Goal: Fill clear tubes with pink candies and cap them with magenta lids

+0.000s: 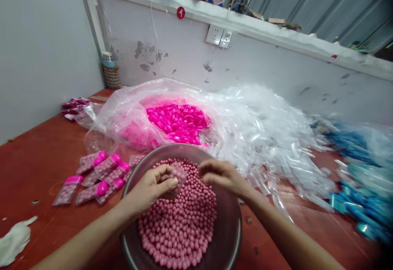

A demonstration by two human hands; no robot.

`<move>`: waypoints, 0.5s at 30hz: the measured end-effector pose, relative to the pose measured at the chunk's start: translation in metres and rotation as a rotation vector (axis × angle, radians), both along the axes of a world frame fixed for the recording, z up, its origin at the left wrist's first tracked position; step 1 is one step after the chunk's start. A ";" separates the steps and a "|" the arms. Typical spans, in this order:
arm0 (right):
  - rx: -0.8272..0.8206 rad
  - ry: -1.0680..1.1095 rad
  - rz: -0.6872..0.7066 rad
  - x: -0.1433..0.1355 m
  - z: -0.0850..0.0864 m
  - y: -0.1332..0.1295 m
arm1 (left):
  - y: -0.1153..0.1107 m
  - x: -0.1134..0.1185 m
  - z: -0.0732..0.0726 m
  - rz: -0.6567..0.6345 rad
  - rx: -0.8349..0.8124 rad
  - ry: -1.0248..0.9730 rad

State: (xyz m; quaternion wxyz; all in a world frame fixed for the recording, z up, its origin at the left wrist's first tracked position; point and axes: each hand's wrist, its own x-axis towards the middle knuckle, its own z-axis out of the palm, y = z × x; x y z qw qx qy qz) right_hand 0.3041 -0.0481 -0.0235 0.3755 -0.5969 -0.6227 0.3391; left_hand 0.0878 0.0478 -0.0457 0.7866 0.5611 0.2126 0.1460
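My left hand (161,184) is closed around a small clear plastic case (179,175) with pink beads in it, held above the bowl. Under both hands stands a dark grey bowl (229,229), and a wide layer of round pink beads (181,221) covers its bottom. Over the bowl's right side hovers my right hand (222,176), its fingers loosely curled and apart from the thumb, with nothing visible between them. Left of the bowl lie several bead-filled clear cases with bright pink caps (101,172).
Behind the bowl is a plastic bag (123,110) of loose pink caps (176,120). A large heap of clear empty cases (264,127) spreads to its right. Blue packets (362,208) lie at the far right, a white scrap (16,239) at the left. A woven-covered bottle (110,71) stands in the corner.
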 end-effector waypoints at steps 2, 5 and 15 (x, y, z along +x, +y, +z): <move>0.059 -0.089 -0.291 0.027 -0.005 0.028 | 0.001 0.001 0.000 0.024 -0.057 -0.003; -0.019 -0.252 -0.501 0.067 -0.022 0.080 | 0.003 0.000 0.000 0.058 -0.089 -0.002; -0.237 -0.285 -0.581 0.100 -0.081 0.175 | 0.007 -0.002 -0.003 0.109 -0.101 0.008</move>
